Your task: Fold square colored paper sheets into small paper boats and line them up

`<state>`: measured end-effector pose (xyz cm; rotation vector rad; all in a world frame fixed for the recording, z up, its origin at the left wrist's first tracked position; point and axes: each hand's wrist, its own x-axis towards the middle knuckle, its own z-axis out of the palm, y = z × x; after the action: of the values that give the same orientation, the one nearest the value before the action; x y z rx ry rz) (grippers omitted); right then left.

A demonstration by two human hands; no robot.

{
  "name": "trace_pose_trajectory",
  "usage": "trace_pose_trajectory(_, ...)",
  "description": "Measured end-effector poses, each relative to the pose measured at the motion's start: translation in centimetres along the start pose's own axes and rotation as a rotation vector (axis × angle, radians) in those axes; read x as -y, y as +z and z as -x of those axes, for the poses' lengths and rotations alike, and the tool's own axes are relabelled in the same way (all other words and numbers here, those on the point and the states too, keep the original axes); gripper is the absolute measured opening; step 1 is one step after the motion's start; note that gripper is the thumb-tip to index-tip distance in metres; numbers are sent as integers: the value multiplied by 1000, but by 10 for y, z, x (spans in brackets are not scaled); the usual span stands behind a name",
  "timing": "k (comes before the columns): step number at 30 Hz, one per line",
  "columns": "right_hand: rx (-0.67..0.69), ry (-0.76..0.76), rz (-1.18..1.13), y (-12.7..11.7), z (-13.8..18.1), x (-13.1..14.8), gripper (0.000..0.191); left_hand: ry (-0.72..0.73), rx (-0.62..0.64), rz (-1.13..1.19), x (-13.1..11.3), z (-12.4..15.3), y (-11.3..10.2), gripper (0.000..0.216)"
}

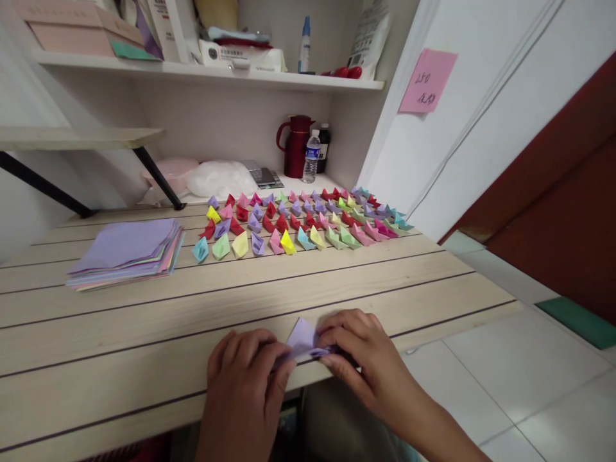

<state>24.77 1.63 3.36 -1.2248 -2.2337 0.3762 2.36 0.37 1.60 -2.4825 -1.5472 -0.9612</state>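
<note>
A small lilac paper piece (303,340), partly folded, lies at the near edge of the pale wooden table (144,327). My left hand (245,378) pinches its left side with curled fingers. From the right, my right hand (359,353) presses down on the same paper with its fingers closed over it. Much of the paper is hidden under my fingers.
Rows of several folded paper boats (298,221) in many colours fill the far middle of the table. A stack of coloured paper squares (128,251) lies at the left. A red jug (296,146) and a water bottle (311,157) stand behind; a shelf (206,72) hangs above.
</note>
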Motion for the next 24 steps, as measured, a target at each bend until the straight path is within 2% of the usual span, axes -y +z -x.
trace_pose_trajectory(4, -61, 51, 60, 7, -7, -1, 8, -103, -43, 33, -9, -7, 8, 12)
trace_pose_trajectory(12, -96, 124, 202, 19, -13, 2, 3, -22, -122, -97, -7, -6, 12, 8)
trace_pose_trajectory(15, -95, 120, 177, 20, -13, 1, 21, 10, -131, -167, -4, -3, 14, 2)
trace_pose_trajectory(18, -97, 102, 161, 18, -12, 0, 45, 65, -209, -257, -3, 2, 16, 22)
trace_pose_trajectory(21, -75, 104, 160, 17, -13, 0, 44, 171, -214, -298, -9, 6, 18, 45)
trace_pose_trajectory(24, -56, 109, 143, 17, -17, 0, 41, 273, -109, -290, -15, 9, 24, 45)
